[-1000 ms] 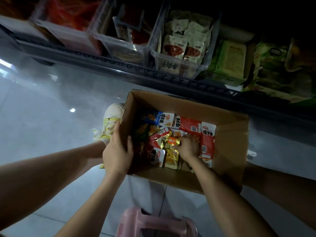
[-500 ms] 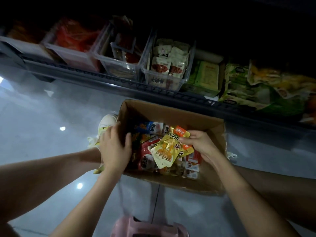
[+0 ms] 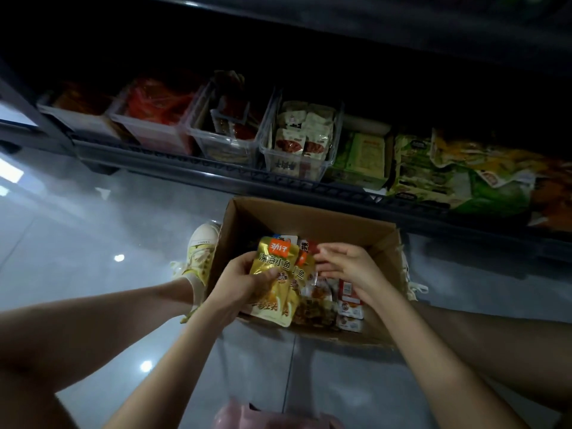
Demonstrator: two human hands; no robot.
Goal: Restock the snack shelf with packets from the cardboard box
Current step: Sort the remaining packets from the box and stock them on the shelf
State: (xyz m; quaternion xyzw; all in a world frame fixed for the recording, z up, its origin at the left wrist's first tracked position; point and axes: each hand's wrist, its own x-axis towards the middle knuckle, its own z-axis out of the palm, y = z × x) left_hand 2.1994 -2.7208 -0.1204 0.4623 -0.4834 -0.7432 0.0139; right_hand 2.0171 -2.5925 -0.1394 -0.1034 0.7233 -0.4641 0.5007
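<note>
An open cardboard box (image 3: pixel 312 218) stands on the floor in front of the low snack shelf (image 3: pixel 216 174). Several snack packets (image 3: pixel 349 301) lie inside it. My left hand (image 3: pixel 244 283) grips a small stack of gold packets (image 3: pixel 278 258) above the box, thumb across the front one. My right hand (image 3: pixel 346 264) is just right of the stack, fingers loosely curled and touching the edge of the packets behind the front one; whether it pinches one is hidden.
Clear plastic bins (image 3: pixel 297 150) with red and white packets line the shelf; green and yellow bags (image 3: pixel 458 178) lie to their right. My yellow-and-white shoe (image 3: pixel 202 252) is left of the box. A pink stool (image 3: pixel 272 418) sits at the bottom edge.
My left hand left the box's wall and took hold of the gold packets. My right hand, which lifted them from the box, has eased its hold on them.
</note>
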